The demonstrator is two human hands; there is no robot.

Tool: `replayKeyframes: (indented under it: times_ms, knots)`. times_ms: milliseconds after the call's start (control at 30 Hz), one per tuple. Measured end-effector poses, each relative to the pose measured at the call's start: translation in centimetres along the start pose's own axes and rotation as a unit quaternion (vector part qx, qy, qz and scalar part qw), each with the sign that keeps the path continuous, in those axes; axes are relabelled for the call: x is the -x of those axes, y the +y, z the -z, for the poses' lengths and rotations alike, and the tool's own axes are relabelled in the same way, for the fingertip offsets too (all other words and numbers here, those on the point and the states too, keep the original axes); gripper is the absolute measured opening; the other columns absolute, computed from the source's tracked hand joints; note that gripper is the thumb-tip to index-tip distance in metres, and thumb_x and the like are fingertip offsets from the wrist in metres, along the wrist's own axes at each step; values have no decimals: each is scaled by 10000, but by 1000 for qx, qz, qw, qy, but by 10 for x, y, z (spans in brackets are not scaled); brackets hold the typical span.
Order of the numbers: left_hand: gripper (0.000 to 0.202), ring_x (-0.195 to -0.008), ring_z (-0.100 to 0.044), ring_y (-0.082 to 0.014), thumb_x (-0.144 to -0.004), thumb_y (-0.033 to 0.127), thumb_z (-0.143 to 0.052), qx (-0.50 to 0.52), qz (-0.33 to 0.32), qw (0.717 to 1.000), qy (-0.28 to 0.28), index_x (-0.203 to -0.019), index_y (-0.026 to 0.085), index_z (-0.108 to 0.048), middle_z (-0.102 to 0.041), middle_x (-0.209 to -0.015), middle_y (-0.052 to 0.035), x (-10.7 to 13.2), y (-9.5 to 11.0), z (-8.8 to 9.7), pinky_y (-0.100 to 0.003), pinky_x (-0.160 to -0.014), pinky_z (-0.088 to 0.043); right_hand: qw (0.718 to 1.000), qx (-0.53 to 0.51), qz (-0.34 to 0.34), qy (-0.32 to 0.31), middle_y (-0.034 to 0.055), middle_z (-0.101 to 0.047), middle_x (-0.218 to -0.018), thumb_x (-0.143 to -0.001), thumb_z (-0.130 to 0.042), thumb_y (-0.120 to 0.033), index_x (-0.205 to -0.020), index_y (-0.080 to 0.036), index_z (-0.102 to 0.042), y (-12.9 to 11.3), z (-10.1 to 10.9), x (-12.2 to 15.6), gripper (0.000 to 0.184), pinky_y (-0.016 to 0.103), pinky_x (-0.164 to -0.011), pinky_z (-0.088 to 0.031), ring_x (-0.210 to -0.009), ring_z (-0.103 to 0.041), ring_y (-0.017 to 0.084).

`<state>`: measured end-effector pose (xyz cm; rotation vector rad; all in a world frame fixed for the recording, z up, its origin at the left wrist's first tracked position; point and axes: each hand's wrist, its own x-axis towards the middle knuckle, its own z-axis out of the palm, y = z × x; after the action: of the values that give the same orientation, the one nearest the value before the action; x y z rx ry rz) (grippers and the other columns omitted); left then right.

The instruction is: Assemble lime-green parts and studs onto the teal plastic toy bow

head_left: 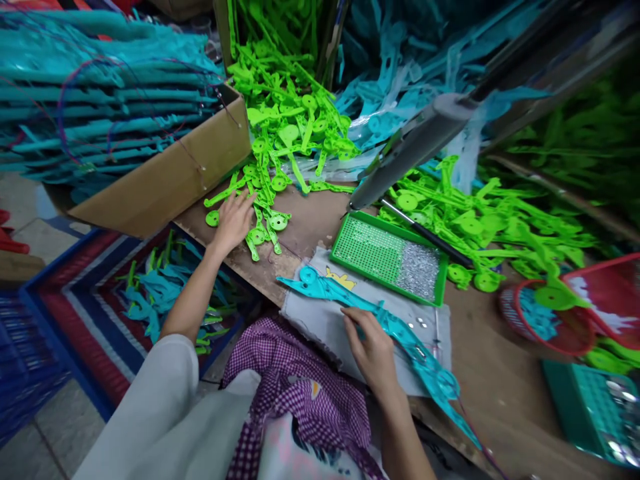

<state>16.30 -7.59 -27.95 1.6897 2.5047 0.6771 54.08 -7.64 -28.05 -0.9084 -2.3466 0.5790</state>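
Observation:
My left hand (233,220) reaches to the near edge of a pile of bright green plastic parts (290,133), its fingers spread and touching the outermost pieces. On a grey cloth (320,327) in front of me lies a long blue plastic part (345,293), slanting from upper left to lower right, with a thin wire at its lower end. Beside the middle of this part rests my right hand (373,347), fingers apart and slightly bent; nothing shows in it. A few small shiny metal pieces (420,322) and a screwdriver (437,337) lie on the cloth beyond.
A green tray (345,250) of small metal screws stands behind the cloth. Above it hangs a grey power screwdriver (415,147). A carton (170,173) of blue parts is at left, a blue-rimmed crate (65,320) below. Red baskets (580,333) and a teal box (565,400) stand at right.

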Motion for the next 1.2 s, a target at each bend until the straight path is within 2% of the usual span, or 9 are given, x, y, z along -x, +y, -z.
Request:
replayKeyframes:
  times_ms: [100,233,300,400,533,633,767,933,1200]
  knots:
    - [432,-1437,-350,-287,-1015,356,-340,-9,-47,994,-96,-1405,259,-496,-425,-1533,-92,4,8,-7,-591,-1177,-188,1000,7,-13,8,62,-722,-935,-947,-529,-200,-1029,-193,-638,4,1,7,137,308,-775,-560,-871,-701,183]
    - [395,-1308,-500,-265,-1015,370,-342,-4,-44,997,-64,-1264,233,-616,-559,-1386,-108,17,12,-8,-536,-1169,-248,999,10,-31,7,56,-722,-922,-946,-535,-202,-1021,-201,-634,9,5,14,125,306,-767,-558,-856,-702,181]
    - [389,-1260,-533,-259,-1007,378,-370,9,-37,999,-30,-1221,203,-643,-596,-1312,-120,6,13,-5,-465,-1129,-340,1000,7,-29,1,53,-722,-922,-945,-537,-198,-1018,-205,-631,9,6,11,119,304,-767,-557,-856,-703,179]
    - [404,-1266,-527,-262,-991,367,-423,14,-33,999,-10,-1314,183,-581,-572,-1339,-141,-28,20,-7,-420,-1082,-407,1000,6,-14,-5,54,-718,-933,-944,-534,-184,-1025,-206,-626,5,7,3,124,303,-765,-555,-868,-702,178]
    - [388,-1382,-418,-341,-945,326,-531,-61,-14,994,-87,-1306,198,-593,-427,-1509,-163,-57,36,-14,-525,-1127,-343,1000,17,14,-4,58,-719,-957,-943,-531,-168,-1061,-206,-621,0,8,-3,153,310,-773,-552,-886,-700,179]
    - [350,-1378,-434,-343,-947,317,-524,-73,-22,988,-137,-1228,142,-640,-346,-1557,-189,-48,43,-18,-483,-1135,-360,1000,15,5,-9,58,-724,-966,-945,-530,-177,-1067,-211,-622,3,10,4,157,316,-785,-556,-896,-705,181]
    - [370,-1379,-443,-315,-961,303,-493,-63,-58,985,-148,-1231,95,-636,-387,-1527,-211,-22,52,-23,-419,-1145,-370,1000,7,-10,-16,56,-731,-955,-943,-529,-190,-1057,-218,-633,8,12,10,156,322,-771,-563,-885,-712,187]
    - [412,-1342,-475,-355,-950,360,-519,-76,-75,983,-148,-1259,107,-623,-412,-1513,-205,-4,67,-27,-473,-1113,-401,1000,5,-5,-18,57,-730,-958,-942,-527,-186,-1069,-227,-638,0,14,1,173,329,-772,-561,-888,-709,188]
    - [384,-1306,-488,-352,-933,339,-550,-66,-80,986,-131,-1235,118,-635,-449,-1469,-213,8,75,-26,-471,-1065,-424,1000,-2,-11,5,60,-734,-949,-938,-538,-205,-1036,-229,-666,-11,19,-24,163,343,-760,-553,-873,-703,195]
